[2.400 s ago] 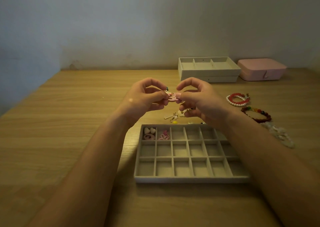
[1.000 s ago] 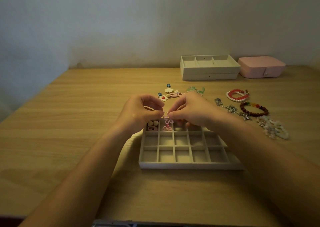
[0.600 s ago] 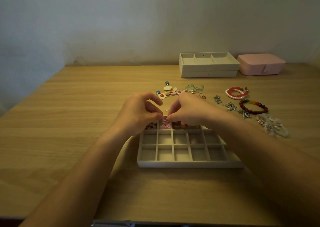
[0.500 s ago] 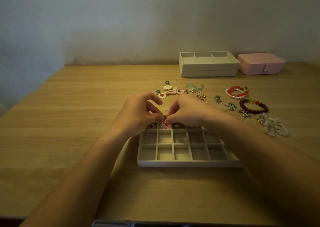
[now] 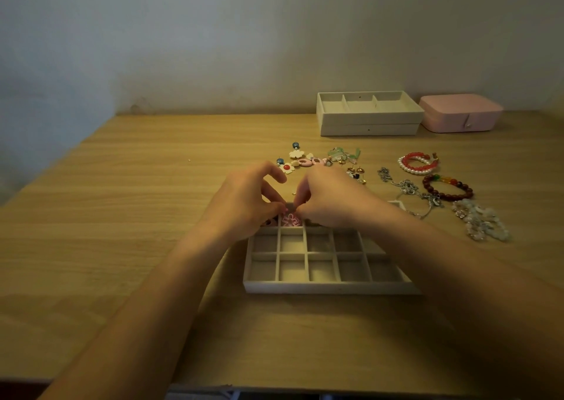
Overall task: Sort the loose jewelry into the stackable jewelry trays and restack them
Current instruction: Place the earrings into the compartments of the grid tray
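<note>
From my station I read the scene from the left, where the wooden counter point(image 5: 122, 216) runs back to the wall. The left hand point(image 5: 244, 207) comes in over the near-left corner of the divided tray point(image 5: 329, 287). Its fingers curl down and its thumb and fingertips draw into a pinch above the tray's back row.

Just under that pinch, a pink flower piece point(image 5: 290, 220) lies in the second compartment from the left of the back row. The compartment to its left holds something darker that the hand mostly hides.

The right hand point(image 5: 332, 207) mirrors the left, with its fingertips pinched and meeting the left's over the same compartment. I cannot tell whether either pinch holds a small piece. I judge that both hands are working together because the item is tiny and needs seating inside a narrow cell. The two nearer rows look unfilled, so the sorting is at an early stage.

Beyond the hands sit loose earrings point(image 5: 300, 159). Further right are a silver chain point(image 5: 409, 187), a red and pearl bracelet point(image 5: 416, 164), a dark bead bracelet point(image 5: 447, 189) and a clear bead bracelet point(image 5: 480, 221). They are spread apart, probably so that each can be picked singly.

At the back right, two stacked trays point(image 5: 369, 124) wait beside a pink box point(image 5: 460, 115).
</note>
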`<state>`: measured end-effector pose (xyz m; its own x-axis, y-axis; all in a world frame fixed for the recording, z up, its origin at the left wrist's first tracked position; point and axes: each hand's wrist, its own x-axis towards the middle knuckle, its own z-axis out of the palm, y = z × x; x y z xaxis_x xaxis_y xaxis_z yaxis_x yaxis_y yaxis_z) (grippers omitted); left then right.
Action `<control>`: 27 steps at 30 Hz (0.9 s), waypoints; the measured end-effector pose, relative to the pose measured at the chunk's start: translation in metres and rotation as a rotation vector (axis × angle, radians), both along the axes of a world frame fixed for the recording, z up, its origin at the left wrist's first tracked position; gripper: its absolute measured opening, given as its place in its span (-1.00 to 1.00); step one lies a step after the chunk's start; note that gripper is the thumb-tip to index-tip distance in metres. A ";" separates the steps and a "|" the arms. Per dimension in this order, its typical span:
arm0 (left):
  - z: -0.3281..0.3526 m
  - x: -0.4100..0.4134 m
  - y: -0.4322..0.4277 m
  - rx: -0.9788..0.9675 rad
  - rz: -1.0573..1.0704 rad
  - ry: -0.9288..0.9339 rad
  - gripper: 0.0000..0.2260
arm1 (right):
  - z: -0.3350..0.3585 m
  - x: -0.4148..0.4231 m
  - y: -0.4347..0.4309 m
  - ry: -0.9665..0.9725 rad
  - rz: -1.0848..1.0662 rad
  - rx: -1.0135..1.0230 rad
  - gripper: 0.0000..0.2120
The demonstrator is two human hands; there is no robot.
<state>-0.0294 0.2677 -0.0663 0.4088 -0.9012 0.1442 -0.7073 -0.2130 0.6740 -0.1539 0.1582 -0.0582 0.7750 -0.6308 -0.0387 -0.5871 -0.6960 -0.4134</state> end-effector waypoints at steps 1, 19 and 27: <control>0.000 0.000 0.000 0.000 0.004 -0.008 -0.62 | 0.001 -0.001 0.000 -0.010 0.010 0.008 -0.86; 0.001 -0.012 -0.004 0.062 0.084 -0.292 -0.78 | 0.013 -0.016 0.010 0.039 0.139 0.037 -0.73; 0.001 -0.016 -0.007 0.119 0.003 -0.582 -0.80 | 0.013 -0.019 0.009 0.076 0.163 0.033 -0.73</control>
<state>-0.0454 0.2609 -0.0652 0.2953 -0.9240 0.2431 -0.9528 -0.2660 0.1466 -0.1733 0.1668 -0.0448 0.8611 -0.4941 -0.1198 -0.4977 -0.7713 -0.3967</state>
